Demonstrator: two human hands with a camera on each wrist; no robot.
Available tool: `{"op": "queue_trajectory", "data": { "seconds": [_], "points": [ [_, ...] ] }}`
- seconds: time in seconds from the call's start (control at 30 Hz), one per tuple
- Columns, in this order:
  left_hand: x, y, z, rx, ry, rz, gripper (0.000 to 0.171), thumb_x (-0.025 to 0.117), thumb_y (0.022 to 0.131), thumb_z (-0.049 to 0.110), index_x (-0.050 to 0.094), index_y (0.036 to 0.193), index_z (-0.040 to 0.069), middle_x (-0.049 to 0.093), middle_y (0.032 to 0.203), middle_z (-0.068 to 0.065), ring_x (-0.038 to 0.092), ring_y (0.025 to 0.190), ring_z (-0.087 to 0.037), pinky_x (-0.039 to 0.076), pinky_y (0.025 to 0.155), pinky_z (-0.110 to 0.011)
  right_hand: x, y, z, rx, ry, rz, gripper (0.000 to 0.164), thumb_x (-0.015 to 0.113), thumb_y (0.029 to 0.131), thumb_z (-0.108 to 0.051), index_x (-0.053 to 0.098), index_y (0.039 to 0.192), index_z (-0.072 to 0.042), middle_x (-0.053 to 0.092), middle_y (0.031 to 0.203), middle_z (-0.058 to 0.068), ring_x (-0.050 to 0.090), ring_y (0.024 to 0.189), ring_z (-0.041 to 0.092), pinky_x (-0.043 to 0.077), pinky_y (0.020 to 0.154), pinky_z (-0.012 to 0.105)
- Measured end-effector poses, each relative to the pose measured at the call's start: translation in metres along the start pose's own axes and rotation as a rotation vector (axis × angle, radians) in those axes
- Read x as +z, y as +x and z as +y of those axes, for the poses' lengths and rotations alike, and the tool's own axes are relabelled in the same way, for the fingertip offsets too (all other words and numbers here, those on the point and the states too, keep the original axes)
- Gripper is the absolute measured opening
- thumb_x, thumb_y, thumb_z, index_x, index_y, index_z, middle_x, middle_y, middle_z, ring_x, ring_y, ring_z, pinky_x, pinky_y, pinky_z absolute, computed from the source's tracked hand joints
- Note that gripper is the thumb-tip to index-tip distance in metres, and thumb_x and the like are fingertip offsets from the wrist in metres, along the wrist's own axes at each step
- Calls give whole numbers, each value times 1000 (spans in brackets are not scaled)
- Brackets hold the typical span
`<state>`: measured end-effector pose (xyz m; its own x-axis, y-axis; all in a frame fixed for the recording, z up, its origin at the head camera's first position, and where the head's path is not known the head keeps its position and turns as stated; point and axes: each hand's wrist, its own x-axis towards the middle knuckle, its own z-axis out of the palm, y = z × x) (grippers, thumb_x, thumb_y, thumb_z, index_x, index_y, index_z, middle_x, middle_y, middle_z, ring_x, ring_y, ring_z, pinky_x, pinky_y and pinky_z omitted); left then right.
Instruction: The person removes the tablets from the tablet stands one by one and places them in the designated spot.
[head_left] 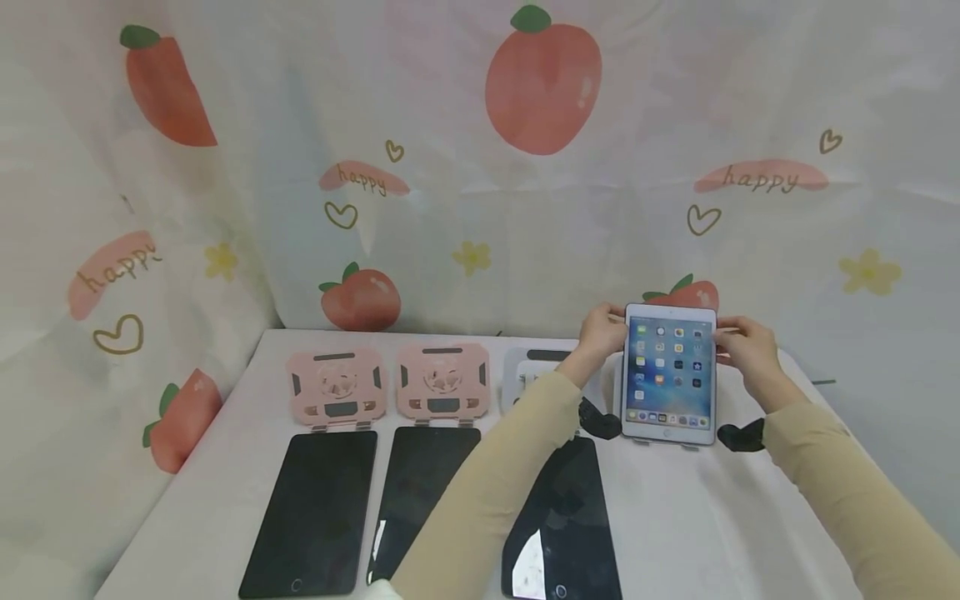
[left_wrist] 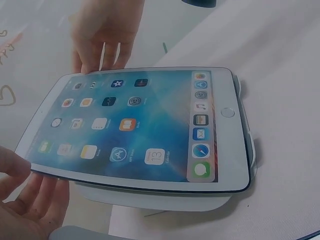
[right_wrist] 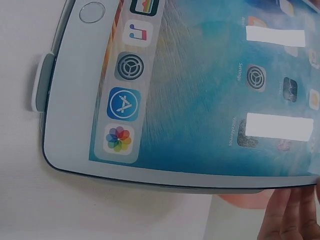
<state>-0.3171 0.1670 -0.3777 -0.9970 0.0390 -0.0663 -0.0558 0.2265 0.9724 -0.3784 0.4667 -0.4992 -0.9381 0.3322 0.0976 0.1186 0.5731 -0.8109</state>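
Note:
A white-framed tablet (head_left: 670,375) with its home screen lit leans upright on a pale stand (left_wrist: 165,199), which mostly hides behind it. The lower edge sits at the stand's small lip (right_wrist: 42,82). My left hand (head_left: 602,333) pinches the tablet's upper left edge, thumb at the front and fingers behind. On the opposite edge, near the top, my right hand (head_left: 752,354) holds it the same way. In the left wrist view both the left hand (left_wrist: 35,200) and the right hand (left_wrist: 107,37) show at the two long edges.
Two pink stands (head_left: 337,385) (head_left: 443,382) and a grey-white stand (head_left: 514,379) line the table's back to the left. Before them lie three dark tablets (head_left: 311,517) (head_left: 427,475) (head_left: 573,517), partly under my left sleeve. A printed curtain (head_left: 450,100) hangs behind the white table (head_left: 720,533).

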Motion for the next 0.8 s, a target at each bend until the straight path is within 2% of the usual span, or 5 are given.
{"op": "queue_trajectory", "data": {
  "seconds": [0.2, 0.4, 0.57, 0.7, 0.8],
  "points": [
    [2, -2, -3, 36, 7, 42, 21, 57, 89, 2, 67, 105, 10, 70, 93, -4, 63, 75, -12, 52, 58, -21, -15, -37, -42, 34, 104, -34, 44, 51, 97, -40, 51, 129, -9, 57, 101, -7, 60, 80, 3, 53, 57, 16],
    [1, -3, -3, 58, 18, 92, 15, 60, 88, 4, 69, 98, 9, 69, 86, -3, 62, 71, -10, 50, 56, -19, -28, -85, -106, 19, 142, -89, 42, 51, 97, -21, 46, 130, 5, 58, 102, 7, 57, 72, 0, 56, 64, 20],
    [-2, -6, -2, 72, 13, 52, 11, 63, 89, 5, 67, 98, 10, 66, 84, -2, 59, 69, -9, 53, 57, -20, -25, -55, -70, 44, 230, -67, 29, 58, 95, -22, 57, 121, -9, 61, 93, -2, 60, 73, 7, 58, 69, 31],
    [-5, -8, 0, 94, 7, 27, 12, 65, 88, 4, 67, 99, 8, 66, 83, -3, 58, 67, -8, 53, 55, -19, -21, -27, -32, 33, 170, -52, 24, 53, 97, -31, 54, 120, -24, 60, 95, -12, 62, 77, 4, 57, 66, 25],
    [-6, -9, 0, 103, 10, 26, 12, 66, 87, 3, 67, 98, 8, 65, 82, -3, 55, 65, -6, 51, 52, -18, -20, -22, -25, 20, 154, -56, 23, 51, 98, -34, 53, 120, -27, 59, 96, -12, 62, 79, 3, 57, 67, 24]
  ]
}}
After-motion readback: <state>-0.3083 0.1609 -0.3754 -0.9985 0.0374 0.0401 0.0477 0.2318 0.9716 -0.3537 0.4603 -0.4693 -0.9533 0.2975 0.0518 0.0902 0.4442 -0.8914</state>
